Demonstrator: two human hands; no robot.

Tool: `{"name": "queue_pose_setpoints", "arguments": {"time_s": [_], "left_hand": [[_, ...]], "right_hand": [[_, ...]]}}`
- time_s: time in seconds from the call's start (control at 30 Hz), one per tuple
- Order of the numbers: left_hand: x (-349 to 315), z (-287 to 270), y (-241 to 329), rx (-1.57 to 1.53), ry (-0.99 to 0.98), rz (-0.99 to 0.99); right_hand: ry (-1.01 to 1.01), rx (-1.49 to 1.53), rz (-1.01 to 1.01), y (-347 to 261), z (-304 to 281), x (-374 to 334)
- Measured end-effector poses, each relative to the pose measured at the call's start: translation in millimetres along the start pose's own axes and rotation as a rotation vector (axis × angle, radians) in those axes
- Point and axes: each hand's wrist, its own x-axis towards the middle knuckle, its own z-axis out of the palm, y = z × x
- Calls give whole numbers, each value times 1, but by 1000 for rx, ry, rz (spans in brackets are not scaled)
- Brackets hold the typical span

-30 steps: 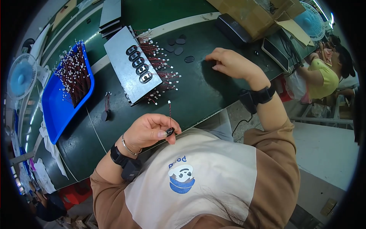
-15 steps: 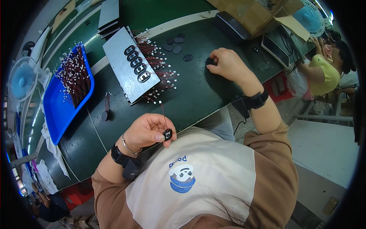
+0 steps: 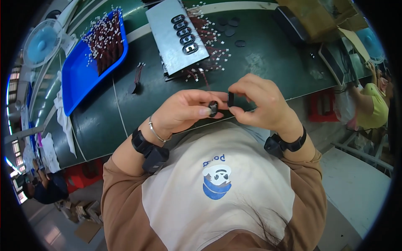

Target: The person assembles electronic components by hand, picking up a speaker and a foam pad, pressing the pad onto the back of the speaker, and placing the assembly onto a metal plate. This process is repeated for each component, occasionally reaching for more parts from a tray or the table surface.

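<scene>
Between the thumb and fingers of my left hand (image 3: 178, 111) is a small black oval speaker (image 3: 213, 109), held on edge at the table's front edge. My right hand (image 3: 266, 102) pinches a thin black oval piece (image 3: 230, 99) upright, just right of the speaker with a small gap. Ahead of my hands, a metal plate (image 3: 167, 35) carries a row of several similar oval speakers (image 3: 182, 32). Dark red wires with white connectors (image 3: 215, 52) stick out along its right side. Loose black oval pieces (image 3: 230, 31) lie flat to the right of the plate.
A blue tray (image 3: 72, 90) at left holds a heap of wired parts (image 3: 106, 46). One wired black part (image 3: 136, 85) lies between tray and plate. At the far right are a black case (image 3: 290, 25), a cardboard box (image 3: 320, 16) and a phone-like slab (image 3: 332, 62). A co-worker (image 3: 370, 104) sits beyond.
My right hand has come left and toward me with the black oval piece, up to the speaker. My left hand has turned the speaker on edge. The whole view has shifted.
</scene>
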Motion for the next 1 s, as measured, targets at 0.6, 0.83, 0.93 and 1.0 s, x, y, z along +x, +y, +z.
{"name": "queue_pose_setpoints", "arguments": {"time_s": [0.6, 0.83, 0.93, 1.0], "left_hand": [[-4, 1, -20, 129, -23, 8], [-3, 9, -16, -47, 69, 97], [-6, -1, -20, -173, 68, 31], [-6, -3, -22, -238, 70, 2]], "right_hand": [[-26, 23, -93, 2, 14, -19], [40, 146, -47, 4, 14, -24], [72, 287, 43, 4, 15, -28], [87, 381, 81, 5, 19, -29]]}}
